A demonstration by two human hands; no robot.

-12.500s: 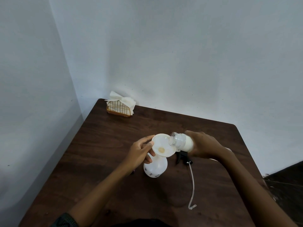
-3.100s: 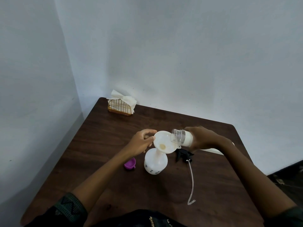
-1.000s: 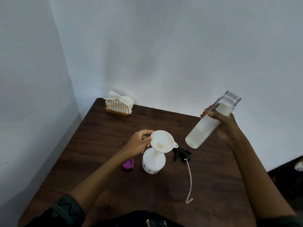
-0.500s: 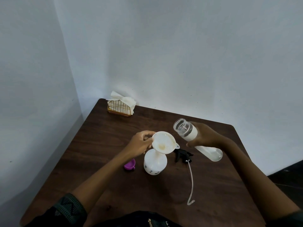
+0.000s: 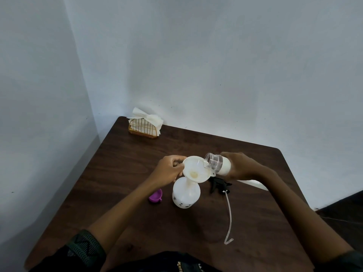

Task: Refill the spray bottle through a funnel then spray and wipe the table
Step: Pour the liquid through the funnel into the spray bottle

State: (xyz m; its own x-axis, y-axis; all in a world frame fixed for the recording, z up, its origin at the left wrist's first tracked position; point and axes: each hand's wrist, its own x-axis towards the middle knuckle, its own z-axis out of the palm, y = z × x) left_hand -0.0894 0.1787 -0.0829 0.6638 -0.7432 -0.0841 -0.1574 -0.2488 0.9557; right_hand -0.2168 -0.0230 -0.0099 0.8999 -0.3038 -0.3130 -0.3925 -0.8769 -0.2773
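A white spray bottle is standing upright near the middle of a dark wooden table, its top off. A white funnel is sitting in its neck, slightly tilted, with a yellowish patch showing at the bottom of the bowl. The left hand is pinching the funnel's left rim between thumb and fingers, steadying it over the bottle.

The right hand is wrapping around a clear jar of whitish liquid, gripping it firmly round the body. The jar is lying almost level, its open mouth pointing left and resting just over the funnel's right rim (whether liquid is actually running out at this moment cannot be told).

The black trigger head is lying on the table just right of the bottle and below the jar, with its pale dip tube trailing toward the near edge and ending in a small hook. A purple cap is lying on its side just left of the bottle, under the left forearm.

At the far left corner a gold wire holder is standing with white napkins sticking out of it, well apart from the hands. Pale walls are meeting behind that corner. A dark patterned sleeve is showing at the left elbow.
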